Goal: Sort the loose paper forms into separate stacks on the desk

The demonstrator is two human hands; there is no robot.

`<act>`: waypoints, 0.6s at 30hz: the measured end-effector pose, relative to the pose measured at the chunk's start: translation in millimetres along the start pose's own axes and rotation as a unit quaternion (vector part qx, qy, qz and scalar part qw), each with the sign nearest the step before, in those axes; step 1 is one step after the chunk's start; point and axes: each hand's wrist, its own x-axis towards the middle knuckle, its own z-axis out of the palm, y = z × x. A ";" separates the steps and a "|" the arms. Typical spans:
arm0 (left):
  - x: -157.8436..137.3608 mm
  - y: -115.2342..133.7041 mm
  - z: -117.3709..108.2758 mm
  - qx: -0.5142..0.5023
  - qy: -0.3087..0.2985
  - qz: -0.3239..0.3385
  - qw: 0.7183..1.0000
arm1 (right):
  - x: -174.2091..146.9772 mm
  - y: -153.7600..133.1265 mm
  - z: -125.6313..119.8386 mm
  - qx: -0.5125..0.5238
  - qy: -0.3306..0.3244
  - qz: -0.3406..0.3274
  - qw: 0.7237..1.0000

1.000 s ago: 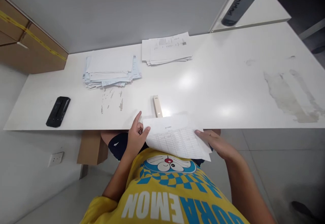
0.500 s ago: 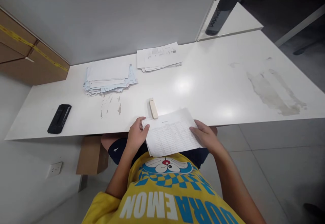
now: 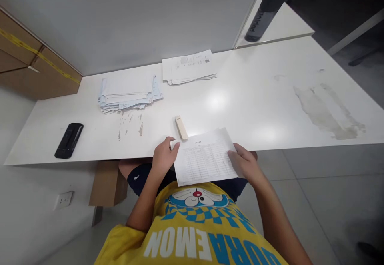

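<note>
Plainly, the printed sheets (image 3: 205,161) lie between the two hands, over the near edge of the white desk (image 3: 240,109) and just above the lap. They look longer from left to right than from near to far, with the right end angled slightly toward the far side. The left hand (image 3: 164,155) pinches their left edge, thumb on top and fingers folded under. The right hand (image 3: 244,161) grips the right edge the same way, its thumb laid over the paper and the other fingers mostly hidden behind.

Just beyond the far-left part of the sheets sits a beige stapler-like tool (image 3: 181,127), much nearer the left hand. It lies to the far right of that thumb, its long axis running from far left to near right. Whether its near end touches the paper, I cannot tell.

As for writing, the top sheet carries a short heading over a ruled table, too small to read. Large letters on the yellow shirt (image 3: 126,243) stand upside down, "RAEMON" being legible. Lettering on the dark bottle (image 3: 262,17) at far right is unclear, as is the print on the far paper stack (image 3: 189,68).
</note>
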 end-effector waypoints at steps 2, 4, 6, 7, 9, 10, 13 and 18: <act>0.5 -2.9 0.8 -0.001 0.002 0.008 1.000 | -0.7 -1.9 0.5 -0.004 0.002 -0.003 1.000; 1.3 -6.6 3.3 -0.009 0.012 0.010 1.000 | 0.0 -2.8 0.7 -0.010 -0.001 -0.011 1.000; 1.4 -9.9 6.4 -0.016 0.025 0.014 0.999 | 2.6 -3.2 0.7 -0.025 -0.003 -0.019 0.999; 1.1 -11.1 8.0 -0.017 0.031 0.020 0.999 | 4.5 -3.6 0.6 -0.036 -0.001 -0.023 0.999; -0.3 -12.8 11.4 -0.016 0.040 0.037 0.998 | 9.2 -5.5 0.3 -0.057 0.006 -0.032 0.998; -1.3 -13.4 13.3 -0.014 0.046 0.048 0.998 | 11.8 -6.8 0.1 -0.065 0.011 -0.037 0.997; -4.2 -14.1 20.9 0.004 0.105 0.094 0.990 | 18.2 -11.0 -0.5 -0.077 0.017 -0.055 0.995; -3.4 -13.6 32.1 0.077 0.141 0.258 0.953 | 22.6 -11.9 -2.5 -0.079 0.016 -0.060 0.995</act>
